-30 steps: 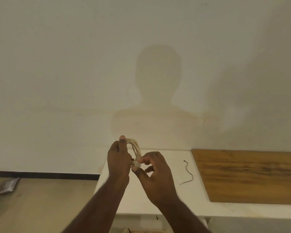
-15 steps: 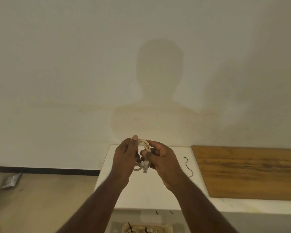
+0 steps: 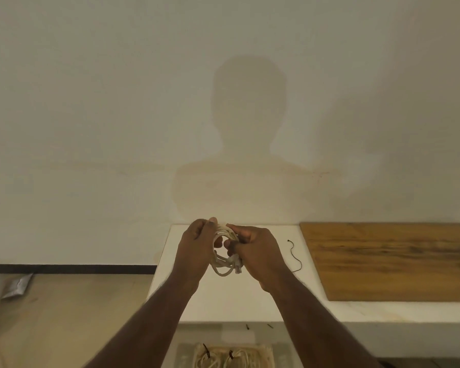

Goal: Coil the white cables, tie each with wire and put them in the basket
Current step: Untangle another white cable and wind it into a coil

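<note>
both hands (image 3: pixel 197 248) grip the coiled white cable (image 3: pixel 225 257).

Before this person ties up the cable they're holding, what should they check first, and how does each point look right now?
1. White cable wound into a coil: ok.
2. Left hand and right hand both gripping the coil: ok.
3. Plug end tucked in: not ok, it sticks out at the coil's lower right.
4. Black tie wire within reach: ok, lying loose on the white table beside the right hand.
5. Basket has room: cannot tell, mostly cut off; tied coils inside.
</note>
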